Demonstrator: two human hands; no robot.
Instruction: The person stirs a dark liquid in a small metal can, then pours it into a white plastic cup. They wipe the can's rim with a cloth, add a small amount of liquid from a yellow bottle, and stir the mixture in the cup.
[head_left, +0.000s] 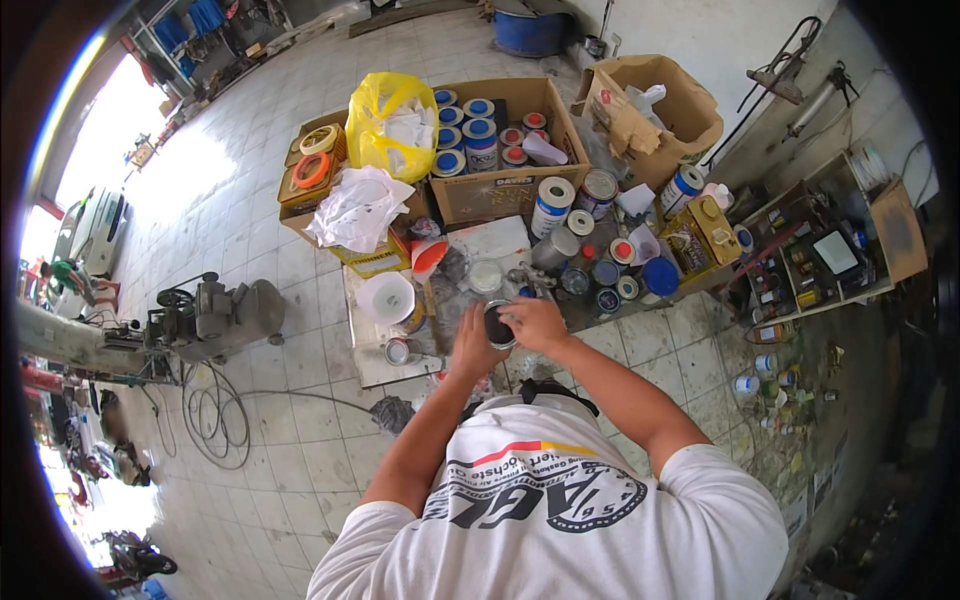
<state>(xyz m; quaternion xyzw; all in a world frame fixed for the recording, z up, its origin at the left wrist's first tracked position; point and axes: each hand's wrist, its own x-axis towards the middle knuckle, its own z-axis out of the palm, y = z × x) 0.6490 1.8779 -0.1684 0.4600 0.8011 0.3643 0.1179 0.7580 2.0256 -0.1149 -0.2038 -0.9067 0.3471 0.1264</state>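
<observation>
1. head view: we see both hands meet on a small round tin [499, 325] with a dark inside, held above the tiled floor [300, 440].
2. our left hand [470, 345] cups the tin's near-left side; our right hand [538, 322] curls over its far-right rim, fingers closed on it.
3. we judge the step to be working the tin or its lid; the next move calls for a firm grip and a level tin.
4. just beyond the hands sits a stained flat board [450, 300] with a white paper roll [386, 296], a glassy jar [486, 275] and metal cans [590, 260], smooth and cylindrical.
5. further off stand cardboard boxes [500, 190] and a crinkled yellow bag [385, 120].
</observation>
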